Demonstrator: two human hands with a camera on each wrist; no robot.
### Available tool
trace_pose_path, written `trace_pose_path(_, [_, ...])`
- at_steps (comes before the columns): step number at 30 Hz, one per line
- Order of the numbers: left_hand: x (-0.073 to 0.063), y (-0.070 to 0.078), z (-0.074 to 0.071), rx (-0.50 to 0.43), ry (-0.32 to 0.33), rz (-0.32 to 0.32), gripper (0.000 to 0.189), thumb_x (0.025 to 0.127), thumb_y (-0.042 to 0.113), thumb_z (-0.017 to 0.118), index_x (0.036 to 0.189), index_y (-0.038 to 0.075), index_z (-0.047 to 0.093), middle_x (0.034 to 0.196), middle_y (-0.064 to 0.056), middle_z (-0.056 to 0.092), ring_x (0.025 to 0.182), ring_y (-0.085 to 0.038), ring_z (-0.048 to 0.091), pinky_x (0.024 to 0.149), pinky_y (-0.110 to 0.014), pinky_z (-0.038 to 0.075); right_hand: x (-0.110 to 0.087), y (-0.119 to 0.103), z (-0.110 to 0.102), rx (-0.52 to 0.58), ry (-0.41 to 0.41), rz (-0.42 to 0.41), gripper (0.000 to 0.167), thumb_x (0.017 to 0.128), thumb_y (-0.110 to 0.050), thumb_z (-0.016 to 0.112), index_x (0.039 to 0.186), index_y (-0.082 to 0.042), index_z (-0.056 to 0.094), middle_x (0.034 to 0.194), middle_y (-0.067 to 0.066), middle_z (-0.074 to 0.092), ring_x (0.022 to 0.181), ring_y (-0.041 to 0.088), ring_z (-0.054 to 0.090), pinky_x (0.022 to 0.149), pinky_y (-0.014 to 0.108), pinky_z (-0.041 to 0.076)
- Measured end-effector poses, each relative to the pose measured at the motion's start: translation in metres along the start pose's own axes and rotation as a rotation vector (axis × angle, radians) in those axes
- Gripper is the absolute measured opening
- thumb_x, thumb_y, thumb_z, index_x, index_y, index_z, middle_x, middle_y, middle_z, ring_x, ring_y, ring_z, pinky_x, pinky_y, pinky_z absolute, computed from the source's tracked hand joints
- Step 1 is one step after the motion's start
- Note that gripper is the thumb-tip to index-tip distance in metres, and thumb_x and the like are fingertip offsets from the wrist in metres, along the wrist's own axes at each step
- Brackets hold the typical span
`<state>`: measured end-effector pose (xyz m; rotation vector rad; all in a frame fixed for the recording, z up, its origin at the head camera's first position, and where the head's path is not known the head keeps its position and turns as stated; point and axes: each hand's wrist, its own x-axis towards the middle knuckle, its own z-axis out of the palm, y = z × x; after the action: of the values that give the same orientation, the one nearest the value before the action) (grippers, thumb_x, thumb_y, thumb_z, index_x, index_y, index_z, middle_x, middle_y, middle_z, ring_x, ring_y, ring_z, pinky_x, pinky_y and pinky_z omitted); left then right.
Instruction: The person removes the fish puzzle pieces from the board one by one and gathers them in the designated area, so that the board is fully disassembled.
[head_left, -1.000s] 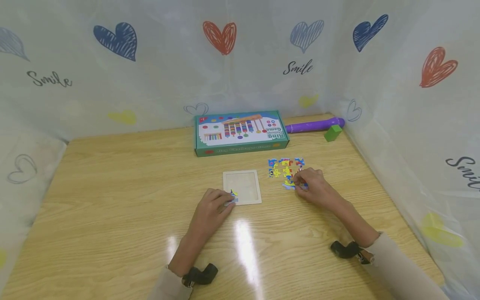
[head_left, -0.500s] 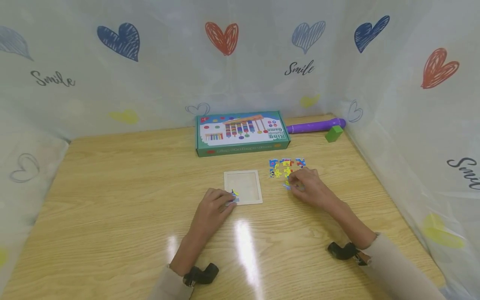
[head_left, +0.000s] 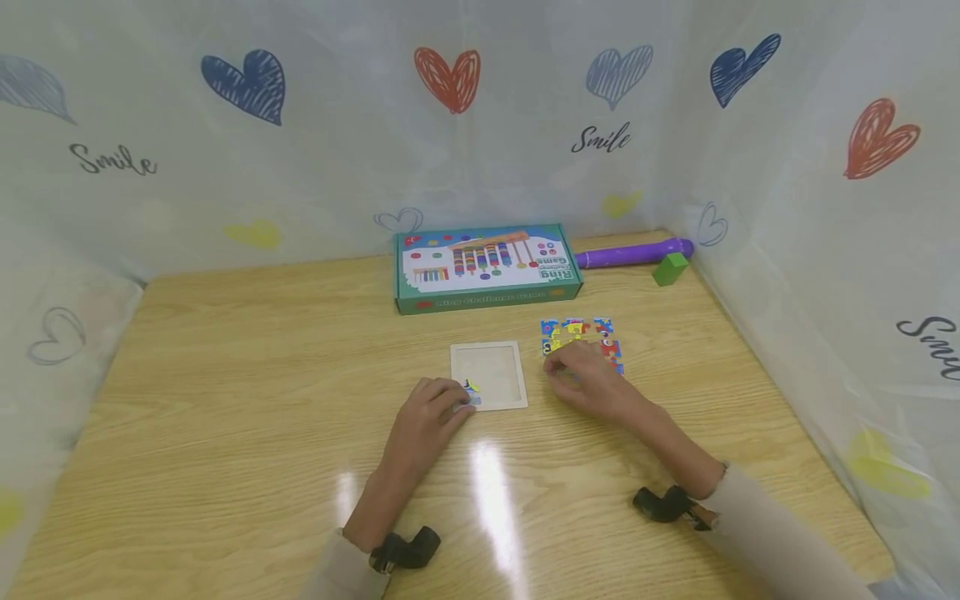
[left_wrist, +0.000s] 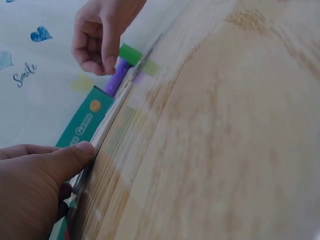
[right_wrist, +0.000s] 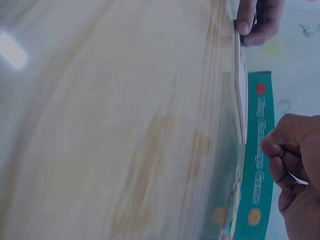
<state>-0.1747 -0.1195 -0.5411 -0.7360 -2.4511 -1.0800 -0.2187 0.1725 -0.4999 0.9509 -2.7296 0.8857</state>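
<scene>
In the head view, my left hand (head_left: 429, 418) grips the lower-left corner of a pale, square wooden puzzle tray (head_left: 522, 375). A blue and yellow jigsaw piece (head_left: 472, 390) lies in that corner, partly covered by my fingertips. The left wrist view has the thumb (left_wrist: 75, 155) over the tray's edge with fingers curled beneath. My right hand (head_left: 592, 379) hovers above the table, between the tray and a group of loose jigsaw pieces (head_left: 611, 350). Its thumb and index finger come together; no piece shows between them. Some of the group is hidden behind this hand.
A green "Ring Challenge Game" box (head_left: 487, 298) lies behind the tray. To its right are a purple tube (head_left: 633, 253) and a green block (head_left: 670, 268). Wall sheets with hearts (head_left: 447, 79) border the wooden table (head_left: 262, 375).
My right hand has moved left across the loose pieces towards the tray, uncovering the red and blue ones at the right. The left hand stays at the tray's corner.
</scene>
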Motion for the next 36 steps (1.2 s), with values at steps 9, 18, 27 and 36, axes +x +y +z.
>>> trace_pose_path(9, [-0.001, -0.002, 0.001, 0.021, 0.001, -0.011, 0.029, 0.079, 0.012, 0.085, 0.106, 0.006, 0.075, 0.108, -0.002, 0.067, 0.098, -0.017, 0.058, 0.082, -0.027, 0.053, 0.016, -0.023, 0.017, 0.035, -0.055, -0.032, 0.014, 0.086, -0.001, 0.071, 0.097, -0.008, 0.066, 0.096, -0.001, 0.064, 0.095, 0.017, 0.056, 0.090, 0.050, 0.038])
trace_pose_path(18, [0.000, -0.004, -0.003, 0.041, 0.013, -0.039, 0.038, 0.081, 0.014, 0.085, 0.115, 0.005, 0.072, 0.117, -0.006, 0.065, 0.112, -0.025, 0.058, 0.096, -0.038, 0.050, 0.025, -0.035, 0.032, 0.008, -0.080, -0.035, 0.012, 0.086, -0.004, 0.071, 0.097, -0.009, 0.068, 0.092, -0.004, 0.063, 0.091, 0.015, 0.053, 0.086, 0.037, 0.039])
trace_pose_path(27, [-0.001, -0.010, -0.010, 0.011, -0.019, -0.053, 0.039, 0.080, 0.014, 0.085, 0.115, 0.003, 0.072, 0.122, -0.007, 0.068, 0.118, -0.027, 0.057, 0.102, -0.041, 0.045, 0.035, -0.043, 0.038, 0.030, -0.101, -0.045, 0.012, 0.089, -0.007, 0.070, 0.100, -0.009, 0.068, 0.096, -0.004, 0.065, 0.093, 0.014, 0.054, 0.085, 0.035, 0.037])
trace_pose_path(36, [-0.003, -0.014, -0.008, 0.012, -0.046, -0.084, 0.039, 0.082, 0.020, 0.084, 0.116, 0.004, 0.073, 0.125, -0.006, 0.068, 0.120, -0.026, 0.056, 0.102, -0.041, 0.046, 0.044, -0.049, 0.046, 0.027, -0.127, -0.033, 0.011, 0.090, -0.008, 0.070, 0.101, -0.009, 0.067, 0.097, -0.004, 0.064, 0.097, 0.016, 0.054, 0.088, 0.039, 0.037])
